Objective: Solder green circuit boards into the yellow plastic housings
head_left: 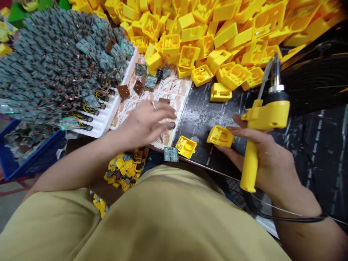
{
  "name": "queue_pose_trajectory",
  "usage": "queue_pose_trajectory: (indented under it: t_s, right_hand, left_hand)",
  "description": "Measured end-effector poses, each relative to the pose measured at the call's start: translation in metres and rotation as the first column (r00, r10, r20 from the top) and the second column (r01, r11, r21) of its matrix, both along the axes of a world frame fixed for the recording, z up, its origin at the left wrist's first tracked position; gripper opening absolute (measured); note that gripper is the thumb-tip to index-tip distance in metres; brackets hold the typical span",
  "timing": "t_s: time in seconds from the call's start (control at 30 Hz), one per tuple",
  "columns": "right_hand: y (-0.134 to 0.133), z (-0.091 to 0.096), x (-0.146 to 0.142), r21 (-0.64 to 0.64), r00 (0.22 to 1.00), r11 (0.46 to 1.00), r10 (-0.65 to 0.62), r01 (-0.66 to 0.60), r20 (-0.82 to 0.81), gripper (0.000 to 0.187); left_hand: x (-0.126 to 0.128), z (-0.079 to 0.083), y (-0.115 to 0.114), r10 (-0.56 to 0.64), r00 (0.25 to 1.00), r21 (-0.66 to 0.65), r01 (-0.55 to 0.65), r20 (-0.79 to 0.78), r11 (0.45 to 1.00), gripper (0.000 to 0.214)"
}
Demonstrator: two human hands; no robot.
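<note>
My left hand (149,123) is over the patterned sheet, its fingers stretched out and apart. By its fingertips is a small round part (172,125); whether they touch cannot be made out. My right hand (268,156) has a yellow soldering gun (268,116) in its palm, tip pointing up. The same hand's fingertips pinch a yellow plastic housing (220,137), open side up. Between the hands, a second yellow shell (186,146) lies open at the table's front edge. Beside it a green circuit board (171,154) sits at the edge, with wires running toward the shell.
Yellow housings (190,32) are heaped along the back. At left, a white foam tray (119,105) bears a dense mass of circuit boards (54,61). A blue crate (13,159) stands below it. Lower down are more yellow parts (126,168). A black cable (293,219) crosses my right wrist.
</note>
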State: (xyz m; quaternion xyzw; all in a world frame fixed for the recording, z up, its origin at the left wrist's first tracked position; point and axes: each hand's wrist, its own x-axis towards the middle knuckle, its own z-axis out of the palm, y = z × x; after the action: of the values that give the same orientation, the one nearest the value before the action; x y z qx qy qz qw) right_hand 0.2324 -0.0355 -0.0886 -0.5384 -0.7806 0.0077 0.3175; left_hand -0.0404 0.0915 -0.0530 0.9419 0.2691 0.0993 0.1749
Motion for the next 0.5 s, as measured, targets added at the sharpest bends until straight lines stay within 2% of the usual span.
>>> queue_pose_trajectory:
  t_s: [0.07, 0.17, 0.3, 0.4, 0.5]
  right_hand:
    - [0.010, 0.004, -0.009, 0.033, 0.999, 0.999, 0.032, -0.034, 0.039, 0.050]
    - [0.025, -0.002, -0.023, -0.006, 0.993, 0.996, 0.093, -0.093, 0.073, 0.040]
    - [0.033, -0.013, -0.027, -0.047, 0.992, 0.993, 0.109, -0.107, 0.056, 0.037]
    - [0.029, -0.012, -0.023, -0.062, 0.995, 0.994, 0.093, -0.094, -0.017, 0.042]
    - [0.026, -0.013, -0.024, -0.052, 0.997, 0.997, 0.058, -0.060, -0.047, 0.040]
  left_hand:
    - [0.000, 0.002, 0.025, 0.070, 0.992, 0.034, -0.067, -0.102, 0.997, 0.028]
    - [0.014, -0.008, 0.052, 0.043, 0.961, 0.067, -0.026, -0.274, 0.997, 0.026]
    - [0.034, -0.018, 0.059, -0.002, 0.918, 0.081, 0.037, -0.397, 0.996, 0.019]
    - [0.034, -0.016, 0.056, -0.039, 0.923, 0.122, 0.093, -0.383, 0.988, 0.021]
    - [0.028, -0.012, 0.055, -0.082, 0.964, 0.078, 0.105, -0.254, 0.991, 0.023]
